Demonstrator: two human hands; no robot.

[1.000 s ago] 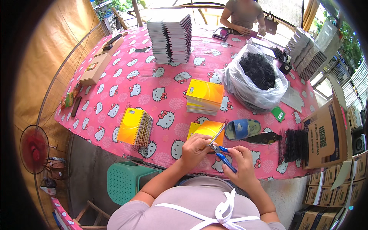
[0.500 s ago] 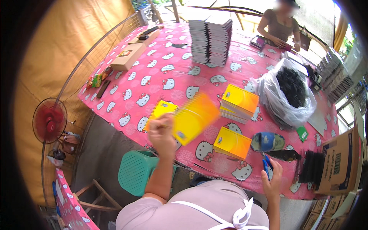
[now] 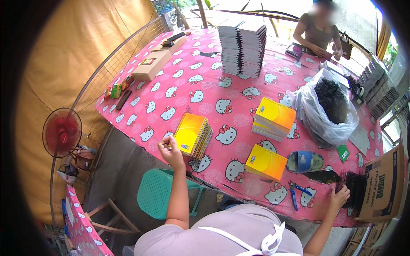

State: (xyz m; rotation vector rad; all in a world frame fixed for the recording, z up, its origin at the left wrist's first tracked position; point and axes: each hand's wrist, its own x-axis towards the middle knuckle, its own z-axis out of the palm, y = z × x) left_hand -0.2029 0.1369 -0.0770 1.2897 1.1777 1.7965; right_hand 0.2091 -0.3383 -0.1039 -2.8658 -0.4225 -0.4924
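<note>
- Your left hand (image 3: 171, 150) sat at the near-left corner of the small stack of yellow spiral-bound notebooks (image 3: 193, 135), fingers curled loosely against that corner — touching it, not clamped around anything.
- That stack lay near the nine o'clock edge of the pink cartoon-cat tablecloth (image 3: 188, 91), just beside the table's near rim.
- To do this step well, in my judgement, you needed to square the top notebook over those beneath before letting go, with all the wire coils on one side so the pile would not lean toward the edge.
- The stack's long axis ran roughly from seven o'clock to one o'clock; its black wire binding faced the four o'clock side, toward the middle of the table.
- Your right hand (image 3: 339, 197) rested at about four o'clock on the bundle of loose black spiral wire coils (image 3: 352, 190) beside the brown cardboard box (image 3: 386, 187); the fingers lay spread over the coils, and I could not tell whether they had pinched one.
- A single yellow-covered notebook (image 3: 265, 162) lay flat between your hands, unbound as far as I could see, with the blue-handled pliers (image 3: 294, 194) just beside it toward five o'clock.
- A taller pile of yellow-covered notebooks (image 3: 274, 117) stood beyond it toward one o'clock, next to the clear plastic bag of black coils (image 3: 329, 106).
</note>
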